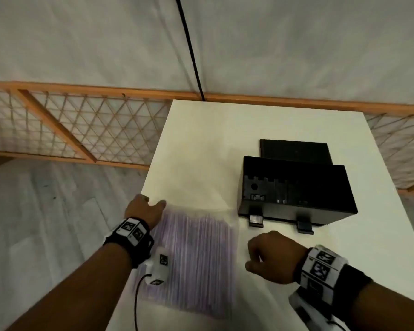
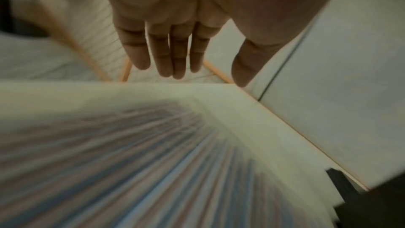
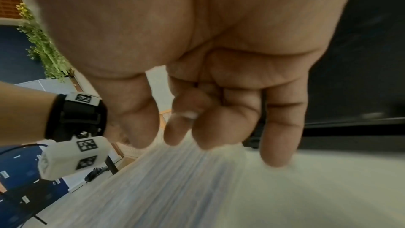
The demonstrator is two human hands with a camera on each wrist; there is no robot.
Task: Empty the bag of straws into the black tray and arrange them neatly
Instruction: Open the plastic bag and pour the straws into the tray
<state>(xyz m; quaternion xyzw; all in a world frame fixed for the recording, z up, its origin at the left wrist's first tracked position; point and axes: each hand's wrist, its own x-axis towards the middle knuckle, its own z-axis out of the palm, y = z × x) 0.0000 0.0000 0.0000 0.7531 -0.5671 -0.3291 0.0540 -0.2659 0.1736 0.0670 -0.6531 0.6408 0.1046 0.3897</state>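
A clear bag of lilac straws (image 1: 196,259) lies flat on the white table (image 1: 201,144), blurred in the left wrist view (image 2: 131,162) and in the right wrist view (image 3: 186,188). My left hand (image 1: 153,204) hovers at the bag's far left corner, its fingers (image 2: 173,58) straight and holding nothing. My right hand (image 1: 251,261) sits just right of the bag, its fingers (image 3: 278,136) loosely curled downward and empty. The black tray (image 1: 296,187) stands on the table beyond the right hand, also seen in the right wrist view (image 3: 361,58).
A flat black lid (image 1: 294,151) lies behind the tray. Two black clips (image 1: 256,219) stick out at the tray's front. A wooden lattice rail (image 1: 81,125) runs past the table's far left side. A black cable (image 1: 189,48) hangs down the wall.
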